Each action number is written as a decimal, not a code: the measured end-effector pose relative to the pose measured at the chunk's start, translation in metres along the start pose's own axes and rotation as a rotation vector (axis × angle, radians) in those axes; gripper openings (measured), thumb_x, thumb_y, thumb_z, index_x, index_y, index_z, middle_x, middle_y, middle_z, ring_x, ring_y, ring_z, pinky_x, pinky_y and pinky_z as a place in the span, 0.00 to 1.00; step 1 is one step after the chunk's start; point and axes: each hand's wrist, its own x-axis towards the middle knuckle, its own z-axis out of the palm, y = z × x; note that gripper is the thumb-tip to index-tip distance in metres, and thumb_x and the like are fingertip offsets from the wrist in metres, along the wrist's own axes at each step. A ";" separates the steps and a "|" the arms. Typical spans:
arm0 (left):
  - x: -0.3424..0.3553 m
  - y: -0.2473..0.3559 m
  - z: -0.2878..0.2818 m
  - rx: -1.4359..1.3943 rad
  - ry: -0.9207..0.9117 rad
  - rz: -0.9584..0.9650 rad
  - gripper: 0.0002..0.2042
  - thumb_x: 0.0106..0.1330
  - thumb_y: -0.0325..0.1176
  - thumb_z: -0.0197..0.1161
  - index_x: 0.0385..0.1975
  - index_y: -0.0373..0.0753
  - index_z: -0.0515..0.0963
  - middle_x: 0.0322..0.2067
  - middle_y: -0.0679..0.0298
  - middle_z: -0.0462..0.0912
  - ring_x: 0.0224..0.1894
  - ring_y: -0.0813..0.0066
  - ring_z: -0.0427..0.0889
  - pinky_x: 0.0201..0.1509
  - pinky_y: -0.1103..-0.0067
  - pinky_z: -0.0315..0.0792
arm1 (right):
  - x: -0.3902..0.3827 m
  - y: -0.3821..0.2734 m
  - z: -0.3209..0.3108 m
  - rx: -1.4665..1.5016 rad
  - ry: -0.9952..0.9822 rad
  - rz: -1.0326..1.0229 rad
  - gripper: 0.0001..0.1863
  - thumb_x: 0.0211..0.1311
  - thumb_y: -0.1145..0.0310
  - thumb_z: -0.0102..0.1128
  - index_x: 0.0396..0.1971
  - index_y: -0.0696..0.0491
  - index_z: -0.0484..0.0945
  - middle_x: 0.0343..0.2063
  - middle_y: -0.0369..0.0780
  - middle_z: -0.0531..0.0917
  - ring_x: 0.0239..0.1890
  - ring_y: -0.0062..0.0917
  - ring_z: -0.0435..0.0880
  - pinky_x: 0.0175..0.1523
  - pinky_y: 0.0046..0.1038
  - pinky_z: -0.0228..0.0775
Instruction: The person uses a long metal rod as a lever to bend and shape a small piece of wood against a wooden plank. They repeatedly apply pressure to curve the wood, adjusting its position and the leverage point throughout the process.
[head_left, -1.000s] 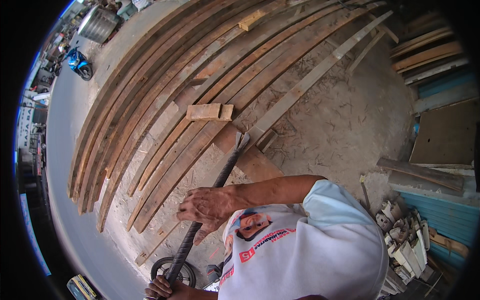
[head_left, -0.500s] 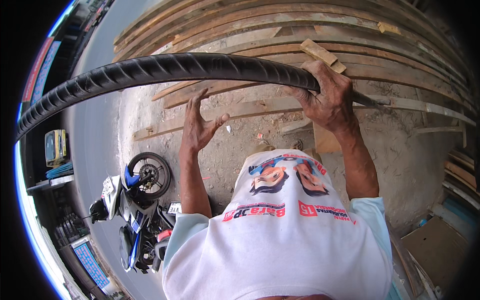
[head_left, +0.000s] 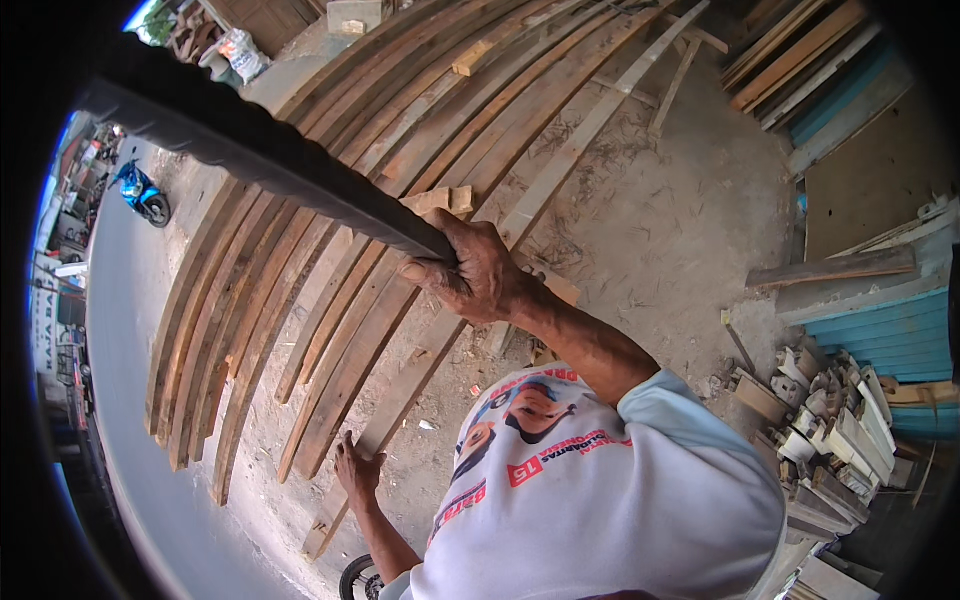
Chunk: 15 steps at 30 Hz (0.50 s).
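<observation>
My right hand (head_left: 470,270) is closed round a black ribbed metal bar (head_left: 260,150), which runs from my grip up to the upper left, large and close to the camera. My left hand (head_left: 360,470) is lower down, off the bar, fingers apart, beside a pale plank (head_left: 405,385) on the ground; whether it touches the plank I cannot tell. Long weathered wooden beams (head_left: 250,290) lie side by side beyond my hands, with short wood blocks (head_left: 460,198) on them, partly behind the bar and right hand.
A road (head_left: 130,330) runs along the left, with a parked blue scooter (head_left: 142,195). A motorcycle wheel (head_left: 362,582) shows at the bottom. On the right are leaning boards (head_left: 790,55), a blue corrugated panel (head_left: 880,345) and a heap of scrap pieces (head_left: 835,440).
Both hands held the bar a second ago; my left hand has since come off it. The bar has swung up diagonally close to the camera, and the view has shifted.
</observation>
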 end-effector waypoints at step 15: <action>0.018 -0.031 -0.002 0.024 -0.360 0.135 0.26 0.44 0.38 0.81 0.44 0.38 0.79 0.35 0.55 0.87 0.40 0.52 0.85 0.44 0.62 0.78 | -0.023 0.065 -0.039 0.314 0.268 0.263 0.28 0.67 0.39 0.59 0.31 0.53 0.71 0.17 0.29 0.68 0.18 0.11 0.65 0.22 0.18 0.57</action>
